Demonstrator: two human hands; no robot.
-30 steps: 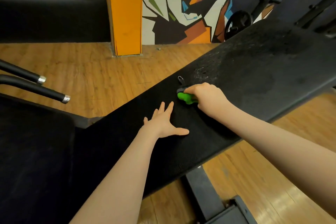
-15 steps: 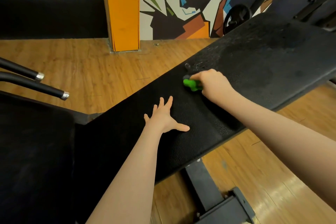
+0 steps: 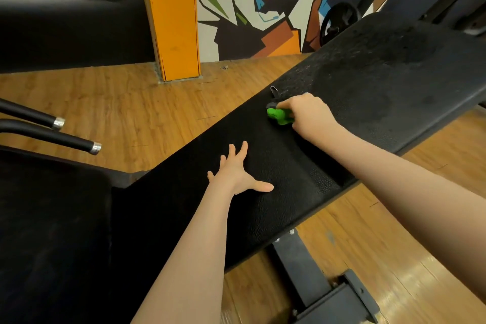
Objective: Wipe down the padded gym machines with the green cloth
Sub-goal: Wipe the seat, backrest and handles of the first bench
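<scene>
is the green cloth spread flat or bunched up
Bunched up: only a small green wad of the green cloth pokes out from the right hand gripping it.

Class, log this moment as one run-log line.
right hand: grips green cloth on bench pad | left hand: fingers spread, flat on pad | stage: wiping

Both forearms were bare up to the frame's edge, with no sleeves showing. The left hand (image 3: 236,175) and right hand (image 3: 309,113) wore nothing.
</scene>
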